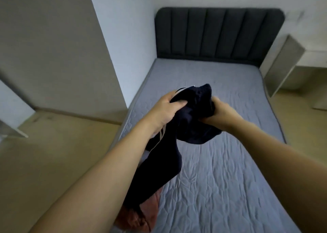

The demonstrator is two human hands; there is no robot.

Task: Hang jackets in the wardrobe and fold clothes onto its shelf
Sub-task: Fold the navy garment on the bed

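A dark navy garment (192, 119) with pale stripes hangs bunched above the bed. My left hand (167, 109) grips its upper left part, fingers curled into the cloth. My right hand (218, 112) grips the bunched cloth on the right. A long part of the garment trails down past my left forearm toward the near edge of the mattress. Under that trailing end lies a reddish-brown piece of clothing (139, 218), partly hidden by my arm.
The grey quilted mattress (221, 170) runs ahead to a dark padded headboard (217, 34). A tall beige wardrobe side (53, 46) stands at the left. A pale desk (290, 59) sits at the right of the bed. Wooden floor (53, 153) lies to the left.
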